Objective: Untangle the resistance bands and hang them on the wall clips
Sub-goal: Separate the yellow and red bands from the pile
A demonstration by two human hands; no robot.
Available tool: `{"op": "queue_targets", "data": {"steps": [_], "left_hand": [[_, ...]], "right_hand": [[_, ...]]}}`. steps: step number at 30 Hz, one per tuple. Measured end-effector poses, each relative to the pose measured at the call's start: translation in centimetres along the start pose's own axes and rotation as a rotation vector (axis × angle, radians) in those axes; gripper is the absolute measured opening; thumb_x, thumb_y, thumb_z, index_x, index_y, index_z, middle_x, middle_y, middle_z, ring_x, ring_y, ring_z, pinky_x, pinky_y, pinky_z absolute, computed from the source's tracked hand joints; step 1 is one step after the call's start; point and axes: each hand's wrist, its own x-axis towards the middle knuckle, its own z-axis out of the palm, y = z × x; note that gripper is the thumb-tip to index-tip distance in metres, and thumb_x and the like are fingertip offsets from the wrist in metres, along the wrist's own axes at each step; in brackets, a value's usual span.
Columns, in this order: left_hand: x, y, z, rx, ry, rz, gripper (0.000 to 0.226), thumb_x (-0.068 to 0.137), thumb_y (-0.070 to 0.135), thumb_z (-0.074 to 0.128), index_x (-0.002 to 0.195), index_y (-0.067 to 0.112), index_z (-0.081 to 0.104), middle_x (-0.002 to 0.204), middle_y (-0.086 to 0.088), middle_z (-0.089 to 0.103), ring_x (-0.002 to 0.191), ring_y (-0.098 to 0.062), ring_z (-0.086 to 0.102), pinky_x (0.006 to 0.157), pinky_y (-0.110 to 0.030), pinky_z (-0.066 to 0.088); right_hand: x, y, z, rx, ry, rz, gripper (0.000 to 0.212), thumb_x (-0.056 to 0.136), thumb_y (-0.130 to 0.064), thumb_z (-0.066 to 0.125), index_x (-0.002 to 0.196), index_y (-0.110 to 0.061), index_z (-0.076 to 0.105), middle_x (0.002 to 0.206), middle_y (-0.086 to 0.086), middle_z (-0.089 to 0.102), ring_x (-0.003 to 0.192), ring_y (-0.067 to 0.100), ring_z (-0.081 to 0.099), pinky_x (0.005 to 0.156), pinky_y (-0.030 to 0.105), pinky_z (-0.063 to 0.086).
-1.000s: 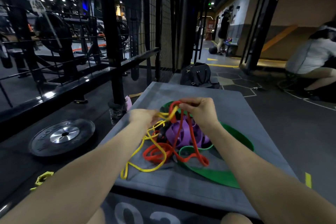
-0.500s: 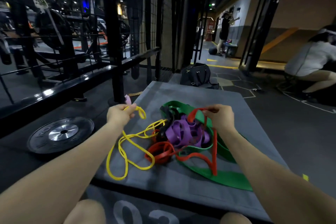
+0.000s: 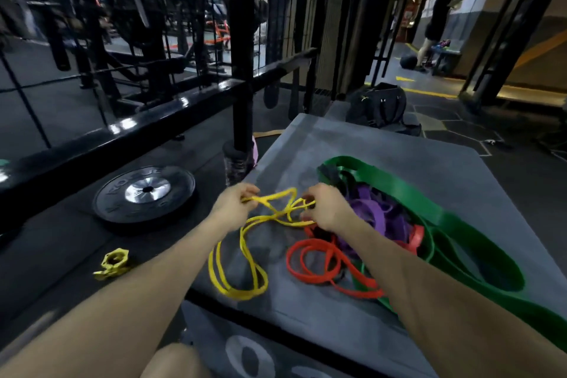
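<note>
on a grey gym box [image 3: 352, 144], both grips, left hand [image 3: 233, 205], right hand [image 3: 328, 209], pinching yellow band [image 3: 245, 255], weight plate [image 3: 144, 193] nearby

Both arms fwd; left hand [image 3: 234, 205] & right hand [image 3: 328, 209] fingers curled, pinching

The yellow band [image 3: 242, 258] pinched between both hands looks like thin, smooth rubber, as do the red band [image 3: 319, 264] and the wide green band [image 3: 460, 242] right of them. Beneath lies a matt grey padded box top [image 3: 306, 310]. Left of the hands, a matt black weight plate [image 3: 144, 196] has a shiny metal hub.
</note>
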Motion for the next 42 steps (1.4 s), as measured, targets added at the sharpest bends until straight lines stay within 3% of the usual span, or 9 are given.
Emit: {"op": "queue_targets", "data": {"steps": [6, 10, 19, 27, 29, 32, 37, 39, 42], "left_hand": [[1.6, -4.1, 0.7, 0.233, -0.162, -0.077, 0.043, 0.080, 0.014, 0.069, 0.120, 0.009, 0.055, 0.117, -0.010, 0.061, 0.106, -0.022, 0.059, 0.089, -0.025, 0.043], [2.3, -4.6, 0.3, 0.577, -0.315, -0.048, 0.044, 0.069, 0.031, 0.077, 0.103, 0.015, 0.053, 0.114, -0.009, 0.049, 0.101, -0.025, 0.051, 0.086, -0.029, 0.044], [2.6, -3.4, 0.6, 0.692, -0.410, -0.154, 0.025, 0.078, 0.027, 0.063, 0.062, 0.020, 0.046, 0.068, 0.000, 0.051, 0.076, -0.021, 0.053, 0.066, -0.030, 0.040], [1.6, 4.6, -3.8, -0.481, -0.244, -0.364, 0.019, 0.089, -0.003, 0.055, 0.079, 0.013, 0.057, 0.082, -0.004, 0.062, 0.072, -0.011, 0.058, 0.071, -0.022, 0.053], [1.6, 7.6, -4.4, -0.564, -0.213, -0.312, 0.015, 0.089, -0.003, 0.054, 0.087, 0.011, 0.059, 0.085, -0.003, 0.061, 0.076, -0.010, 0.058, 0.080, -0.028, 0.053], [1.5, 12.1, -4.4, -0.627, -0.177, -0.246, 0.016, 0.089, -0.001, 0.056, 0.103, 0.005, 0.060, 0.095, -0.007, 0.063, 0.081, -0.013, 0.060, 0.086, -0.030, 0.051], [0.6, 20.2, -2.6, -0.758, -0.140, -0.199, 0.018, 0.089, -0.001, 0.055, 0.072, 0.006, 0.053, 0.061, -0.003, 0.063, 0.065, -0.012, 0.056, 0.092, -0.028, 0.048], [0.7, 22.9, -1.2, -0.778, -0.189, -0.203, 0.018, 0.089, 0.000, 0.055, 0.072, 0.006, 0.053, 0.043, 0.002, 0.061, 0.059, -0.011, 0.056, 0.088, -0.023, 0.048], [0.7, 26.8, 1.8, -0.811, -0.308, -0.167, 0.014, 0.088, 0.002, 0.057, 0.075, 0.006, 0.054, 0.042, 0.002, 0.062, 0.049, -0.009, 0.062, 0.084, -0.023, 0.049]], "right_hand": [[5.2, -0.1, 5.3, -0.267, -0.263, -0.083, 0.046, 0.073, -0.034, 0.072, 0.106, -0.003, 0.061, 0.113, 0.020, 0.060, 0.110, 0.034, 0.054, 0.091, 0.034, 0.043], [7.5, 0.3, 6.5, -0.372, -0.426, -0.073, 0.068, 0.065, -0.043, 0.079, 0.120, -0.011, 0.053, 0.126, 0.016, 0.054, 0.121, 0.031, 0.045, 0.103, 0.032, 0.033], [7.5, 1.0, 6.3, -0.325, -0.355, -0.036, 0.032, 0.090, -0.027, 0.057, 0.115, -0.008, 0.056, 0.125, 0.014, 0.058, 0.122, 0.033, 0.042, 0.100, 0.036, 0.035], [6.6, -2.5, -1.8, 0.410, -0.023, 0.042, 0.021, 0.089, -0.024, 0.060, 0.082, -0.004, 0.061, 0.089, 0.019, 0.068, 0.084, 0.033, 0.062, 0.076, 0.040, 0.050], [5.6, -3.3, -4.0, 0.559, 0.009, 0.010, 0.026, 0.089, -0.023, 0.062, 0.067, -0.010, 0.056, 0.081, 0.019, 0.071, 0.069, 0.024, 0.063, 0.069, 0.040, 0.051], [3.8, -3.8, -7.3, 0.769, 0.073, -0.014, 0.031, 0.089, -0.009, 0.060, 0.060, -0.011, 0.053, 0.044, -0.008, 0.060, 0.040, -0.004, 0.049, 0.050, 0.014, 0.041], [0.7, -2.1, -12.1, 0.824, 0.104, -0.037, 0.019, 0.086, -0.011, 0.066, 0.100, 0.002, 0.064, 0.087, 0.014, 0.069, 0.073, 0.007, 0.058, 0.074, 0.027, 0.052], [-0.6, -0.4, -14.0, 0.800, 0.136, -0.037, 0.011, 0.083, -0.007, 0.068, 0.091, -0.003, 0.063, 0.071, 0.000, 0.063, 0.057, -0.004, 0.054, 0.060, 0.012, 0.046], [-2.2, 3.0, -16.8, 0.652, 0.263, 0.025, 0.022, 0.083, -0.011, 0.068, 0.066, -0.017, 0.055, 0.057, -0.006, 0.052, 0.050, 0.002, 0.044, 0.049, 0.016, 0.037]]}}
